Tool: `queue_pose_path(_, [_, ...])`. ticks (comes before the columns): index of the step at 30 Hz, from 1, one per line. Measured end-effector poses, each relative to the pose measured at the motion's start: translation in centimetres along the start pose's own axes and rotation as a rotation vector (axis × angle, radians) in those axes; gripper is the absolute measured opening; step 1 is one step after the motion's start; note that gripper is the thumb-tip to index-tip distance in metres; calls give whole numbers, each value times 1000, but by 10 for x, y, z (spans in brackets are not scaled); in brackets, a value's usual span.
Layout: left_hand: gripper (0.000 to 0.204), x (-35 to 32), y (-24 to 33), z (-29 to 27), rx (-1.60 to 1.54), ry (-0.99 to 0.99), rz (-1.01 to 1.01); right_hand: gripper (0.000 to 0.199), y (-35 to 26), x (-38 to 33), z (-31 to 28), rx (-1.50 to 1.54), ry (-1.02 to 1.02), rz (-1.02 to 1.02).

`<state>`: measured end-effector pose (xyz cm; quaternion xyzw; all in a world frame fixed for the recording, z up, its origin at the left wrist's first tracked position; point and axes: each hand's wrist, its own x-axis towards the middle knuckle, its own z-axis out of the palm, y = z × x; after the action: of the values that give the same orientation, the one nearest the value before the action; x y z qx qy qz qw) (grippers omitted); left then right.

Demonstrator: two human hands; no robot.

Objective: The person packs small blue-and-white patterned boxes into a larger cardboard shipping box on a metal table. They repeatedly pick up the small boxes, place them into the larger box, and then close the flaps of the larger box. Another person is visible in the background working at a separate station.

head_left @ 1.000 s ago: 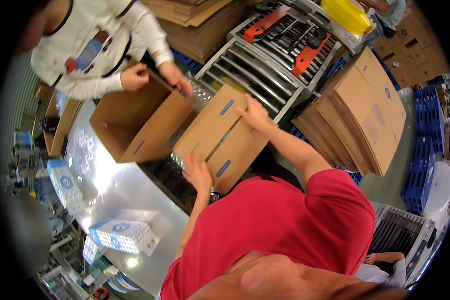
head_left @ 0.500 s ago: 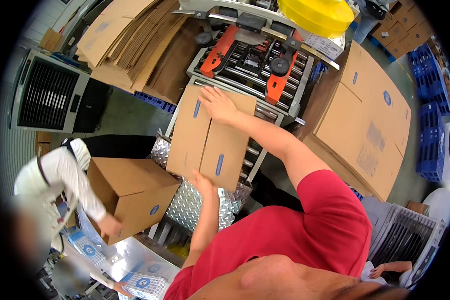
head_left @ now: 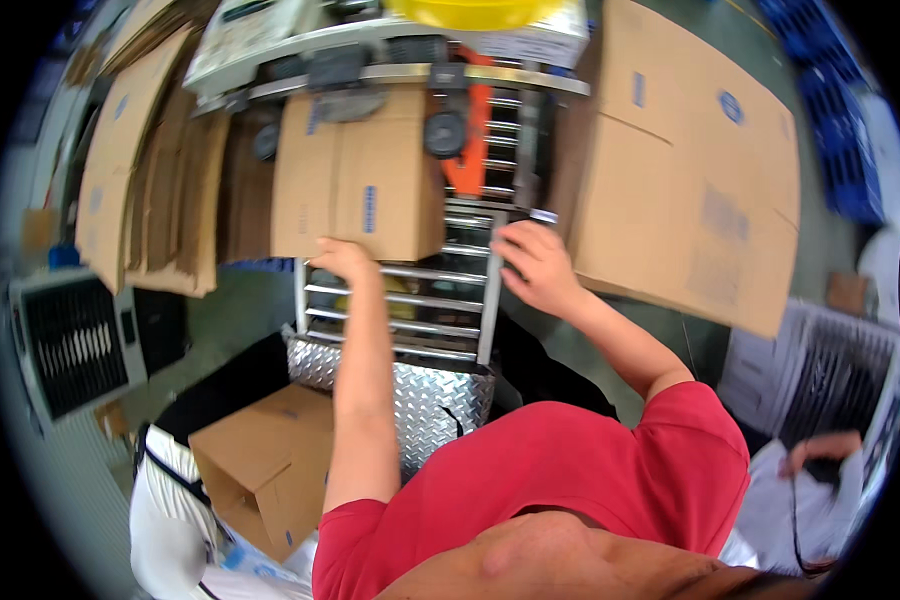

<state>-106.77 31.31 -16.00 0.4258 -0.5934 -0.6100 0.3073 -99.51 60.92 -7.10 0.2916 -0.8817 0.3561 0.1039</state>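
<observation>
Plainly, box: a cardboard box (head_left: 358, 185), brown with small blue print marks, lies on the roller conveyor (head_left: 410, 305) in the upper middle of the frame, its far edge under the grey parts of a machine at the top.

Left hand: the left hand (head_left: 342, 258) sits at the box's near edge, just left of centre frame, fingers curled onto the bottom lip — touching it, though a full grip cannot be made out.

Right hand: the right hand (head_left: 532, 262) is right of centre, fingers spread and unclenched, resting on or just above the conveyor's right rail; it holds nothing and is apart from the box.

Handling: judged from its look, the box should be light and fairly stiff across the panels, but it may flex or buckle along the fold lines. The surface is dry and matt, so slipping seems unlikely.

Where to hold: best at the near edge and a side edge or corner, one hand on each — pressing mid-panel would likely bow it.

Nearby: flat cardboard sheets (head_left: 680, 160) lean at the upper right; more flattened cardboard (head_left: 150, 190) is stacked at the upper left; an open brown carton (head_left: 270, 470) stands at lower left beside another person in a white sleeve (head_left: 165, 520); an orange part (head_left: 467, 165) shows just right of the box.
</observation>
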Motion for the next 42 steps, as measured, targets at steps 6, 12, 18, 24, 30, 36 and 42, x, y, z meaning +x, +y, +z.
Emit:
queue_pose_path(6, [67, -31, 61, 30, 259, -391, -309, 53, 44, -127, -88, -929, -147, 307])
queue_pose_path(12, [44, -210, -10, -38, 372, -1407, -538, 49, 1, -186, -88, -936, -215, 224])
queue_pose_path(18, [23, -306, -21, -147, 153, -1115, -410, 65, -164, -309, -33, -546, -339, 170])
queue_pose_path(24, [32, -245, 83, -335, 242, -823, 425, 66, -248, -266, -69, -277, -198, -186])
queue_pose_path(30, [55, -248, 242, -606, 507, -467, 727, 60, -351, -153, -97, -223, 168, -774])
queue_pose_path(36, [48, -293, 210, -669, 1309, -475, 809, 77, -405, -71, -19, -117, -113, -1136])
queue_pose_path(42, [44, -352, 142, -617, 1381, 219, 924, 72, -405, -37, 23, -36, -1121, -823])
